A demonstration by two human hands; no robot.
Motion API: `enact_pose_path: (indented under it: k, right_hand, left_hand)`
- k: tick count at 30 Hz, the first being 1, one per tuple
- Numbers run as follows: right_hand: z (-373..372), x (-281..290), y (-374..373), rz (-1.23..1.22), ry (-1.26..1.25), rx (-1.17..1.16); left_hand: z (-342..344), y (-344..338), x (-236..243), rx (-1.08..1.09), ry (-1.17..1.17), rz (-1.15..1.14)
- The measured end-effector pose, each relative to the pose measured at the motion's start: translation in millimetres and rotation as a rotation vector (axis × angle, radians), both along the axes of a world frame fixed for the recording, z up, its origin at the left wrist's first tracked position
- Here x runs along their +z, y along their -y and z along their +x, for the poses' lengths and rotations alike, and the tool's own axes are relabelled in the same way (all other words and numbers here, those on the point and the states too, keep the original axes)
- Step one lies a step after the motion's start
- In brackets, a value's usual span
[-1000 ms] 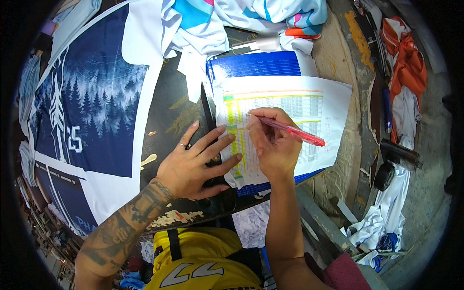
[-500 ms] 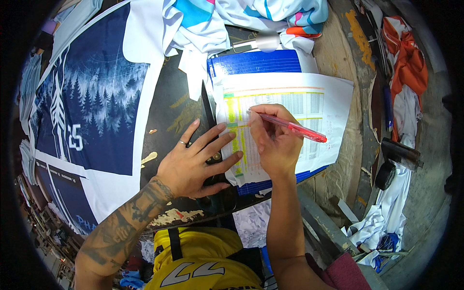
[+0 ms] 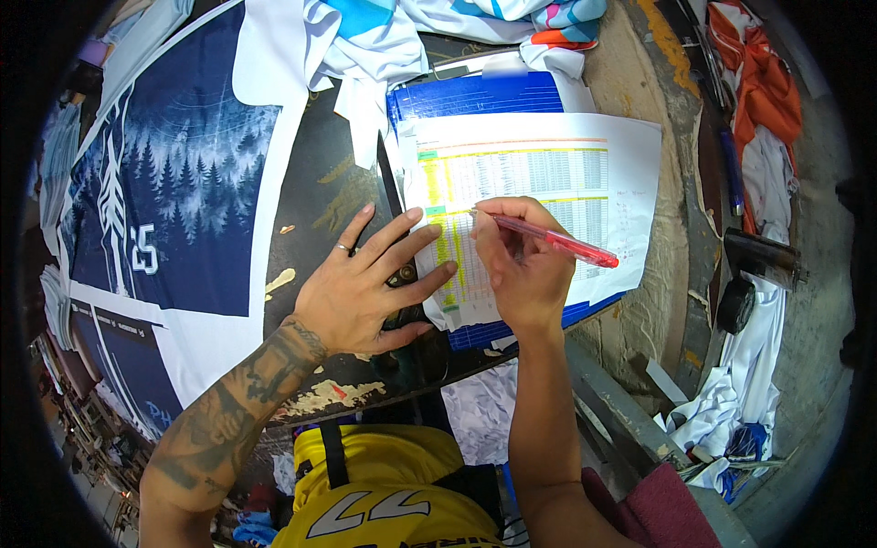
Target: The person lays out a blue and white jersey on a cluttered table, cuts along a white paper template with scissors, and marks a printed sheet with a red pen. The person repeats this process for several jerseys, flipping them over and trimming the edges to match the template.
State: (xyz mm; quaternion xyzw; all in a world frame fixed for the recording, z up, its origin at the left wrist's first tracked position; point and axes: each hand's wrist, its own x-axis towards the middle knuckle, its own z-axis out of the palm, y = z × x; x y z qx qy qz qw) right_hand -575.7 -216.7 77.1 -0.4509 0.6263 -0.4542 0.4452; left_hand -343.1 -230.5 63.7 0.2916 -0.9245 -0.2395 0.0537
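Observation:
My right hand (image 3: 528, 265) grips a red pen (image 3: 585, 249), its tip at the printed sheet (image 3: 630, 183). The sheet carries a table with yellow, green and orange bands, and faint handwritten marks at its right side. Beneath it lies a blue clipboard or folder (image 3: 484, 96) with white lines. My left hand (image 3: 375, 288), a ring on one finger, lies with fingers spread, fingertips on the sheet's left edge and palm over the dark, worn tabletop (image 3: 320, 210).
A navy printed fabric panel (image 3: 192, 201) with a forest pattern lies at the left. White and multicoloured cloth (image 3: 384, 46) is heaped at the back. Orange and white garments (image 3: 763, 82) hang at the right, near a dark metal part (image 3: 763, 258). Brown cardboard (image 3: 630, 329) covers the table's right side.
The view has shifted slightly, so the sheet sits a little higher. The pen tip is now lower on the table of rows. My left hand stays spread on the paper's edge.

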Motion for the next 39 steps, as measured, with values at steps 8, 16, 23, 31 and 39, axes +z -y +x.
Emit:
enact_pose_path:
  k: [8,16,23,31,39]
  right_hand:
    - [2,4,-11,0.04,0.07,-0.04]
    - [-4,5,-35,0.038,0.003,-0.066]
    - [-9,-4,-58,-0.002,0.141,-0.103]
    - [-10,0,-70,-0.055,-0.207,-0.056]
    - [-1,0,-89,0.015,-0.142,-0.076]
  left_hand:
    - [1,0,1,0.004,-0.009,-0.004]
    - [0,-2,-3,0.019,-0.006,-0.031]
    - [0,-4,-5,0.023,-0.023,-0.046]
    - [2,-3,-9,0.014,-0.077,-0.03]
    - [1,-4,-8,0.026,-0.091,-0.043]
